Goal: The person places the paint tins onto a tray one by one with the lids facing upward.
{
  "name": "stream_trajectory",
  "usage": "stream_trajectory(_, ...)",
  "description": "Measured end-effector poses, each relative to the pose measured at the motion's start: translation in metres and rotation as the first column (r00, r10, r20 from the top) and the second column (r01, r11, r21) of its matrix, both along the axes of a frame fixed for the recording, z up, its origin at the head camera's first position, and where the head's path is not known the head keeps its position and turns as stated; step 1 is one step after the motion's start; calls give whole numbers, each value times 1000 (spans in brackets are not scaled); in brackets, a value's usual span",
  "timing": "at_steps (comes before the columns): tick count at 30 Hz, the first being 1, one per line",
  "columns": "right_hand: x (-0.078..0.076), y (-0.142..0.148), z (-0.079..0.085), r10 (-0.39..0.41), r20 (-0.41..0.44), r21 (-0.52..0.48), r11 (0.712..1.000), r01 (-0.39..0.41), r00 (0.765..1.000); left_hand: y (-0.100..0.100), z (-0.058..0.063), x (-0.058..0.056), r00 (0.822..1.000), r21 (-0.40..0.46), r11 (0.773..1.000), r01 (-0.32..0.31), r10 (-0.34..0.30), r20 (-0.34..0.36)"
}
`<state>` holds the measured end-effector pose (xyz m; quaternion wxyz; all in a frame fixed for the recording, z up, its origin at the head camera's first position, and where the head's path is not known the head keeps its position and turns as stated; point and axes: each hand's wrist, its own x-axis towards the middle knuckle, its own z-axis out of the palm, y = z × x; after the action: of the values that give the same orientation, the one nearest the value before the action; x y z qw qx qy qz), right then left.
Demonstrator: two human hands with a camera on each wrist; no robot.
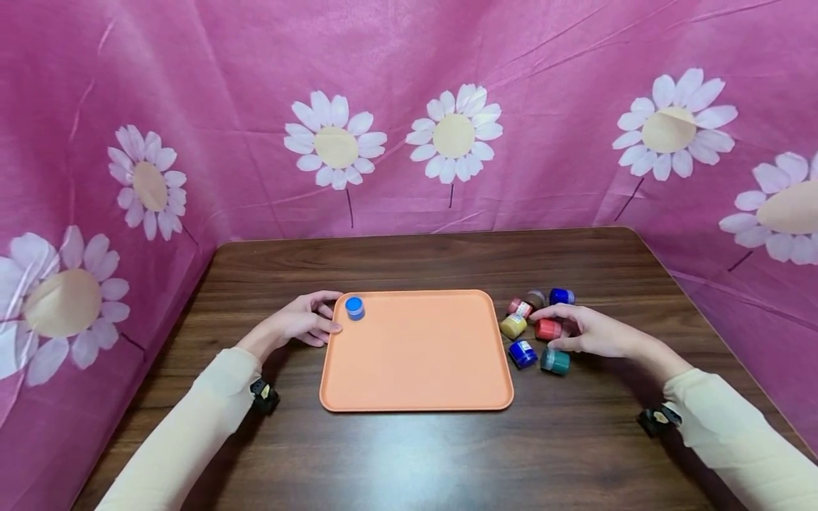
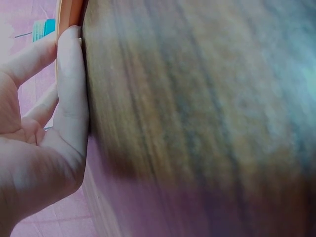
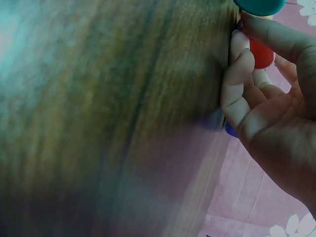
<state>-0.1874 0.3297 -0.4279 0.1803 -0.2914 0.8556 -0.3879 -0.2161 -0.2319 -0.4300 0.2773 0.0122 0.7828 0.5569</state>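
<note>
An orange tray (image 1: 422, 355) lies flat on the table. My left hand (image 1: 303, 319) touches its left rim near the far corner, fingers fairly straight. A blue-lidded paint jar (image 1: 354, 308) stands upright in that corner of the tray. To the right of the tray, my right hand (image 1: 591, 332) reaches round a red paint jar (image 1: 548, 329), thumb on the near side and a finger on the far side, without a clear grip. Close by its thumb lies a green paint jar (image 1: 555, 361). In the right wrist view the fingers partly hide the red jar's end (image 3: 261, 53).
Around the red jar lie a yellow jar (image 1: 513, 326), two dark blue jars (image 1: 522, 353), a brown jar (image 1: 535, 298) and another red jar (image 1: 519, 307). The dark wooden table (image 1: 409, 454) meets a pink flowered cloth (image 1: 409, 206) behind and at the sides.
</note>
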Motion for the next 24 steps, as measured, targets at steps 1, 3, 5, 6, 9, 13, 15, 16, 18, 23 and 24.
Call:
stream_trajectory(1,0,0,0,-1,-3,6,1000,1,1000,0,0,0,1000,0,1000,2,-2,0)
stream_trajectory(3,-1,0,0,-1,-6,14,1000,1,1000,0,0,0,1000,0,1000,1,-1,2)
stream_trajectory(5,-1,-1,0,0,-6,24,1000,0,1000,0,0,0,1000,3,1000,4,-4,1)
stream_trajectory(6,-1,-1,0,2,-6,25,1000,-2,1000,0,-1,0,1000,4,1000,4,-4,1)
stream_trajectory(9,-2,-2,0,7,-6,20,1000,-7,1000,0,-1,-1,1000,4,1000,2,-2,-3)
stream_trajectory(13,-3,-3,-1,18,-18,-2,1000,-18,1000,0,-1,-2,1000,6,1000,1,-1,-6)
stream_trajectory(15,-3,-3,-1,17,-29,-4,1000,-17,999,-1,-1,-2,1000,9,1000,1,-1,-6)
stream_trajectory(16,-3,-3,-1,16,-37,1,1000,-16,999,-1,-1,-2,1000,10,1000,2,-2,-7)
stream_trajectory(18,-3,-4,-1,11,-51,10,1000,-10,999,-1,-1,-2,1000,12,1000,2,-2,-5)
stream_trajectory(23,-3,-5,3,26,-61,22,999,-25,998,-2,-3,-2,1000,16,1000,-2,2,0)
stream_trajectory(24,-3,-5,4,30,-59,23,999,-29,998,-2,-4,-2,1000,16,1000,-3,3,3)
